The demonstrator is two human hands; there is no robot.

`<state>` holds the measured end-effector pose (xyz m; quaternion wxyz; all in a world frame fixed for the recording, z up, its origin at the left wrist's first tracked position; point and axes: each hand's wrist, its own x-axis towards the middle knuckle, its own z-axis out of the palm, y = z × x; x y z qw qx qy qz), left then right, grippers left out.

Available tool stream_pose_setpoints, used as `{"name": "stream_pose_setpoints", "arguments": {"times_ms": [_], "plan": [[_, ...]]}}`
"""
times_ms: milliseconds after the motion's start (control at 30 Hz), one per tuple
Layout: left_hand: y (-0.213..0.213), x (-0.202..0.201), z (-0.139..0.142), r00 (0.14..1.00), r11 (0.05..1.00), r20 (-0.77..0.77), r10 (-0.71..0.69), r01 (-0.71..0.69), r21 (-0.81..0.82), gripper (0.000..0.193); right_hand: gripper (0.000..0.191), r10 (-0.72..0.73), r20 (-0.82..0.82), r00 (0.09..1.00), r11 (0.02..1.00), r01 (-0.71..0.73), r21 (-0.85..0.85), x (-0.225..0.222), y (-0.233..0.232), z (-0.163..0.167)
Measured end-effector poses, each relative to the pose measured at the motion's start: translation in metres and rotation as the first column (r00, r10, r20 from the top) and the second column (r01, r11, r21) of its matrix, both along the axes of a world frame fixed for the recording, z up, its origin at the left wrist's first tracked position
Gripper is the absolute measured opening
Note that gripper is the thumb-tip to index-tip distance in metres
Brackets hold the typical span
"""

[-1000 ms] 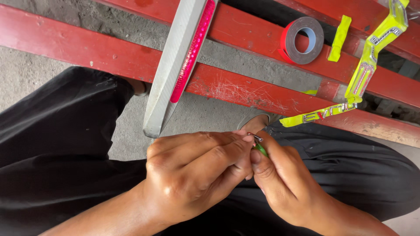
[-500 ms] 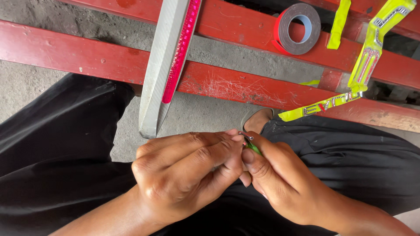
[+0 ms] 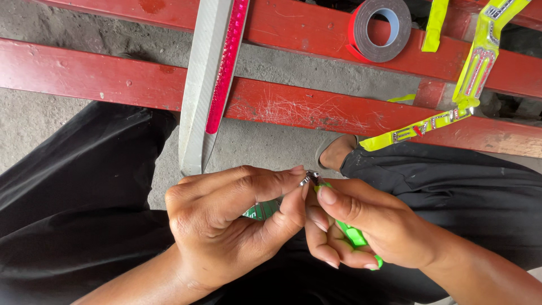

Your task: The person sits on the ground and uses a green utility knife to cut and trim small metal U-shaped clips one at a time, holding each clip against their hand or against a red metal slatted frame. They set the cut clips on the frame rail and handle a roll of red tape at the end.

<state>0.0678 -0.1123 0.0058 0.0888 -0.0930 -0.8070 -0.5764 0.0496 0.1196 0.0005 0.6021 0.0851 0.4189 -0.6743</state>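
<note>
My left hand and my right hand meet fingertip to fingertip over my lap. Together they pinch a small green strip with a shiny silver end. My right hand closes around a bright green tool or strip whose end pokes out below the palm. A green patterned piece shows inside my left hand's curled fingers. What exactly the small item is stays partly hidden by my fingers.
Red wooden beams cross a concrete floor ahead. A long silver bar with a pink reflective strip leans over them. A roll of red-edged grey tape and yellow-green reflective strips lie on the beams. Black trousers cover both legs.
The view has shifted so that my hands sit higher and closer. My fingers have parted slightly, baring the green strip in my right hand and the green piece in my left.
</note>
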Motion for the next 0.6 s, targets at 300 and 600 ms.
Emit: {"name": "stream_pose_setpoints", "arguments": {"times_ms": [300,600], "plan": [[-0.007,0.001,0.001,0.999,0.999,0.027,0.023,-0.022,-0.037,0.01,0.046,0.091,-0.155,0.984,0.994,-0.08,0.078,0.0,0.005,0.007],[-0.004,-0.008,0.01,0.981,0.989,-0.188,-0.05,0.023,-0.144,0.014,0.026,0.259,-0.795,0.549,0.917,0.119,0.381,0.007,-0.014,0.016]]}}
